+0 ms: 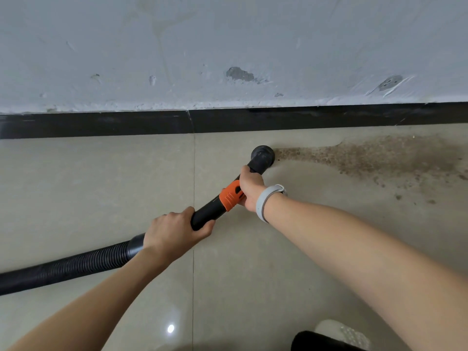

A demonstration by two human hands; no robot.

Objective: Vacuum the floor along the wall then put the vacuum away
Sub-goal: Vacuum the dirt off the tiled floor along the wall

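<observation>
A black vacuum wand (207, 211) with an orange collar (230, 195) runs from lower left up to a round black nozzle (262, 155) pressed on the beige tile floor (101, 186). My left hand (174, 230) grips the wand just above the ribbed hose (63, 268). My right hand (250, 190), with a grey wristband, grips the wand just behind the nozzle. The nozzle sits at the left end of a brown dust patch (374, 158) that spreads right along the wall.
A black baseboard (126, 124) runs across under a scuffed white wall (228, 46). A tile joint (194, 173) runs vertically through the floor. At the bottom right a light shoe (342, 330) and a dark trouser leg show.
</observation>
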